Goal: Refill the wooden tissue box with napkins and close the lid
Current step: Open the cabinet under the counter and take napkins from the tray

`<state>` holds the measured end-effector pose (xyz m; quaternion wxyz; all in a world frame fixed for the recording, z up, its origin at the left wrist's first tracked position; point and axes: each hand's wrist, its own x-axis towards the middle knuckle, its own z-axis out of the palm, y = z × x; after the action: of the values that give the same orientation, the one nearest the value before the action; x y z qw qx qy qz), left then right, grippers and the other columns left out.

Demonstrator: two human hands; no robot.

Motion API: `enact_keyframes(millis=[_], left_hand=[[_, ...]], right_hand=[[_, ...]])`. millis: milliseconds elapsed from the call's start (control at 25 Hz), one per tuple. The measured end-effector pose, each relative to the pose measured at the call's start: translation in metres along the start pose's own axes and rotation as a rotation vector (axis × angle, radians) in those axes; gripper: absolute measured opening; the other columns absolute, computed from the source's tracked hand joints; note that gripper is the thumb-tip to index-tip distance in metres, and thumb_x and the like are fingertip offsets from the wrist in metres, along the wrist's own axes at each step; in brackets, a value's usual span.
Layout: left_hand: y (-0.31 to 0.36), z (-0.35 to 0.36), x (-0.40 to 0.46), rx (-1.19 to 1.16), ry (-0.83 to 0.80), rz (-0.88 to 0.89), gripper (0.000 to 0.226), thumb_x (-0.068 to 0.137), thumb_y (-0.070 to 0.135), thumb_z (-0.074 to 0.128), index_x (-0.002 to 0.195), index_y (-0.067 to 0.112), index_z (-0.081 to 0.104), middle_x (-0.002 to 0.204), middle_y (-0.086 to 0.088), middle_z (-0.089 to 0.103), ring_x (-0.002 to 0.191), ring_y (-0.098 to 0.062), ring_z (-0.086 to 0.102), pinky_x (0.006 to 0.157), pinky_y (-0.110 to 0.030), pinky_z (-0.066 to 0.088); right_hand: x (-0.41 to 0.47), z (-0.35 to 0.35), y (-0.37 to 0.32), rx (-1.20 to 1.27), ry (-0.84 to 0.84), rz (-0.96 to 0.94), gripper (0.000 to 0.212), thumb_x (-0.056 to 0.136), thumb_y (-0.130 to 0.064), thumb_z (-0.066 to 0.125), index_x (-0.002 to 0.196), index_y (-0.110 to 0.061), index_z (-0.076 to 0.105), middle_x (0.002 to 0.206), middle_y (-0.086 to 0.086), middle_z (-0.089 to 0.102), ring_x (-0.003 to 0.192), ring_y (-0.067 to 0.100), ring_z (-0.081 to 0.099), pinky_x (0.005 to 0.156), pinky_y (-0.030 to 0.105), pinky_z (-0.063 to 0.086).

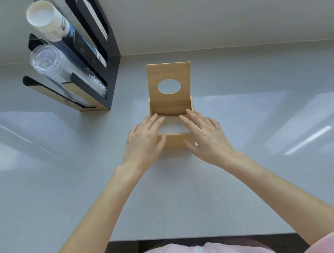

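The wooden tissue box [173, 141] stands on the grey counter, straight ahead of me. Its lid [171, 102], with an oval hole, is raised upright at the back. White napkins [172, 126] lie flat inside the box. My left hand [144, 139] rests over the box's left side, fingers spread on the napkins, thumb against the front wall. Over the right side lies my right hand [204, 131], fingers flat on the napkins and thumb at the front wall. Neither hand grips anything.
A black and wood cup dispenser rack [99, 71] stands at the back left, holding a stack of paper cups [45, 17] and a stack of clear plastic cups [51, 63]. The counter's front edge [197, 237] runs close to my body. A wall rises behind the box.
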<state>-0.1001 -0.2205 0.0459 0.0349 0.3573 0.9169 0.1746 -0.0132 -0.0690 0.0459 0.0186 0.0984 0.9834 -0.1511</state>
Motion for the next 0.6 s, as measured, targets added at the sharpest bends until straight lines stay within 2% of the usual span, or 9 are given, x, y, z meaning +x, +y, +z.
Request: enact_keyframes(millis=[200, 480, 600], left_hand=[[0.009, 0.005, -0.035, 0.063, -0.003, -0.091, 0.058, 0.091, 0.039, 0.046, 0.143, 0.023, 0.027, 0.154, -0.001, 0.026, 0.142, -0.019, 0.02, 0.113, -0.038, 0.02], [0.04, 0.02, -0.089, 0.075, 0.02, -0.171, 0.065, 0.09, 0.04, 0.045, 0.146, 0.02, 0.018, 0.156, -0.003, 0.02, 0.144, -0.02, 0.014, 0.116, -0.04, 0.014], [0.058, 0.031, -0.117, 0.108, -0.026, -0.205, 0.068, 0.09, 0.044, 0.041, 0.147, 0.021, 0.011, 0.157, -0.005, 0.013, 0.145, -0.023, 0.007, 0.117, -0.043, 0.01]], right_hand=[[-0.03, 0.005, -0.002, 0.013, 0.028, 0.026, 0.064, 0.093, -0.035, 0.044, 0.147, -0.022, 0.012, 0.159, 0.0, 0.006, 0.146, 0.017, -0.002, 0.117, 0.041, 0.002], [-0.089, 0.013, 0.01, -0.028, -0.014, 0.042, 0.067, 0.092, -0.039, 0.044, 0.147, -0.023, 0.009, 0.159, 0.0, 0.004, 0.146, 0.018, -0.006, 0.117, 0.042, -0.003], [-0.119, 0.016, 0.011, -0.026, -0.011, 0.038, 0.066, 0.092, -0.039, 0.043, 0.147, -0.023, 0.01, 0.159, 0.0, 0.003, 0.146, 0.019, -0.006, 0.117, 0.043, -0.003]])
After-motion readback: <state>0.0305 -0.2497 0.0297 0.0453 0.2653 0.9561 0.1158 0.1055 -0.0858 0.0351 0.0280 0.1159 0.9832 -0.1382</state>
